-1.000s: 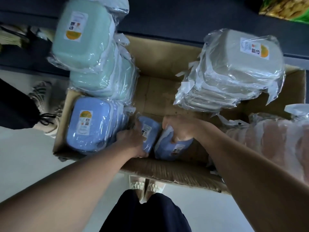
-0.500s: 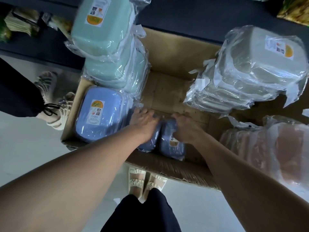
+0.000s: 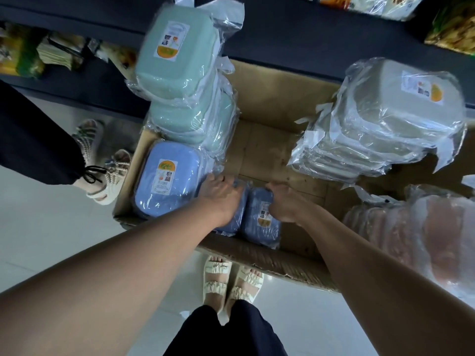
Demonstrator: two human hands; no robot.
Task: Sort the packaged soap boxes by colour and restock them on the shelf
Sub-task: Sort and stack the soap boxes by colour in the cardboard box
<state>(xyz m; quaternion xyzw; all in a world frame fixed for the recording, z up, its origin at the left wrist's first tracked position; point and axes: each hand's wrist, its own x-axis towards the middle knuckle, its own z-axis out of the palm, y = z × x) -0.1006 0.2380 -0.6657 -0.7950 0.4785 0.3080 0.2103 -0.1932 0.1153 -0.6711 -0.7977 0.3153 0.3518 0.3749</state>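
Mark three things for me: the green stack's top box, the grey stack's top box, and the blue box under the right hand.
Top green box (image 3: 174,57), head view, on its lid.
Top grey box (image 3: 401,98), head view, on its wrapped lid.
Blue box (image 3: 262,227), head view, on its lid below the right hand (image 3: 282,205).

Both bare forearms reach forward and down from the lower corners of the view and converge toward the middle. Left hand (image 3: 223,196): back of hand up, wrist roughly in line with the forearm, fingers spread and bent downward at the tips; whether they grip cannot be told. Right hand (image 3: 282,202): wrist bent down, fingers curled under, knuckles facing away, thumb side toward the left hand. The hands sit close together but apart. Below, between the arms, dark trouser legs and two feet in pale sandals, side by side.
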